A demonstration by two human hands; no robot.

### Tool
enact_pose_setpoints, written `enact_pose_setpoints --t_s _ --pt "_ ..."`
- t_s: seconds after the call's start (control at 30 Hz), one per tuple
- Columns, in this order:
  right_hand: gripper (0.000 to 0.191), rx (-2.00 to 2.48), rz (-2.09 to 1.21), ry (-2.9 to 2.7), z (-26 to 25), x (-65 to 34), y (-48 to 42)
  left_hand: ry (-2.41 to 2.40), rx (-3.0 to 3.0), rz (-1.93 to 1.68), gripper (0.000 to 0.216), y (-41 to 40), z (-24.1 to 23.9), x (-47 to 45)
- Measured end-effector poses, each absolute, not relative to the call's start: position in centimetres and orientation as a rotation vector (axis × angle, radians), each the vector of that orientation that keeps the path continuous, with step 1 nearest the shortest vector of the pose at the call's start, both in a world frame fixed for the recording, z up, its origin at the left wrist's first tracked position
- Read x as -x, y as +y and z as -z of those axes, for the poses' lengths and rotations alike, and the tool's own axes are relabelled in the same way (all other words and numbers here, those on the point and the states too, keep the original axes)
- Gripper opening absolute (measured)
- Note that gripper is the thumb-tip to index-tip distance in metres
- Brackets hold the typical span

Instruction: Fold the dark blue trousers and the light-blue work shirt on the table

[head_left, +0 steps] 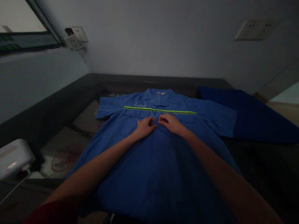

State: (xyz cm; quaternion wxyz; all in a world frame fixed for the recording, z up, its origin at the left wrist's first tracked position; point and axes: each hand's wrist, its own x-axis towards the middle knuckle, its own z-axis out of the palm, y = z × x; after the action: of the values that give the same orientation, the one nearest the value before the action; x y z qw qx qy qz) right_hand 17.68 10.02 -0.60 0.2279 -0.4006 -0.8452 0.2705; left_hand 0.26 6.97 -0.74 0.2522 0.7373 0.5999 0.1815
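The blue shirt (163,161) is laid lengthwise, collar (172,97) toward the wall (151,40); between chest pockets (132,114), contents hidden, its front is pinched by left hand (145,126) and right hand (171,123).

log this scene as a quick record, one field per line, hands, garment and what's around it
garment: blue short-sleeved shirt, spread out, collar at the far end
marking: yellow-green stripe across the chest
left hand: left hand at the shirt's front, fingers curled; grip unclear
right hand: right hand beside it, fingers curled; grip unclear
right side: dark blue cloth meeting a sleeve
left side: white device with a cable
wall: sockets upper right
light: dim
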Motion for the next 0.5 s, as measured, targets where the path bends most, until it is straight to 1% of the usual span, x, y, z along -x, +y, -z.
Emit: enact_pose_setpoints --t_s 0.23,0.5 --pt "0.01 1.091 -0.728 -2.356 0.56 -17.93 10.11 1.609 -1.988 -0.458 0.013 7.02 0.37 -0.13" --pt "0.01 1.066 -0.62 -2.43 0.36 -17.9 9.92 1.614 -2.017 -0.467 0.016 7.26 0.84 0.0"
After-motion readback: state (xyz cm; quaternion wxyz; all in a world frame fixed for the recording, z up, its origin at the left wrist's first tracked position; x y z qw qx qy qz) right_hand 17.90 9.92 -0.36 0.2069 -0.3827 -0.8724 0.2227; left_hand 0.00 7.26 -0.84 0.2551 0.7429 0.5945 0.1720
